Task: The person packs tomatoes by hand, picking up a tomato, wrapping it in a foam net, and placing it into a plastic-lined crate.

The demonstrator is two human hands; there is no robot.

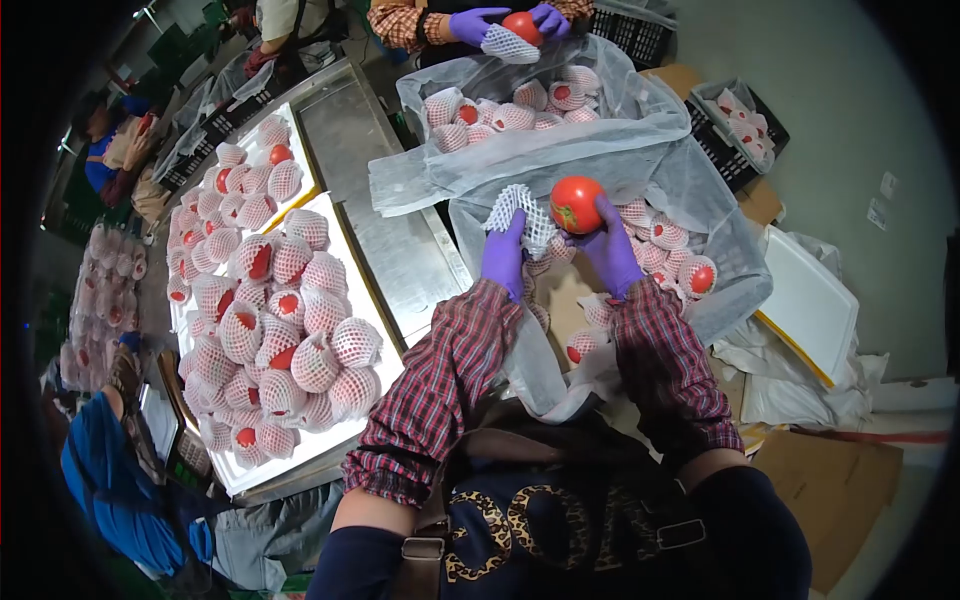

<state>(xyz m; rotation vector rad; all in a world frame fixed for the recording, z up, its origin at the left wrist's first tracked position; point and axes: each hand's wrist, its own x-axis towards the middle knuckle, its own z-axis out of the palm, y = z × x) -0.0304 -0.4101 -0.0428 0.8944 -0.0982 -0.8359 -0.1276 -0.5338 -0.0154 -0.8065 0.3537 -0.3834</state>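
Note:
My right hand (612,255), in a purple glove, is closed around a bare red tomato (577,204) with its stem end facing me. A white foam net sleeve (520,215) is gripped in my left hand (504,255), also gloved in purple, just left of the tomato. The sleeve looks off the fruit and crumpled upward. Both hands hover over a crate lined with translucent plastic (735,285). Inside it lie several tomatoes in foam nets (665,232), around a patch of brown cardboard (567,300).
On the left, white trays (335,215) on a metal table (350,130) carry many netted tomatoes (285,300). Across from me, a co-worker's purple-gloved hands (475,25) hold a tomato and net above another lined crate (540,165). A white foam lid (810,300) leans at right.

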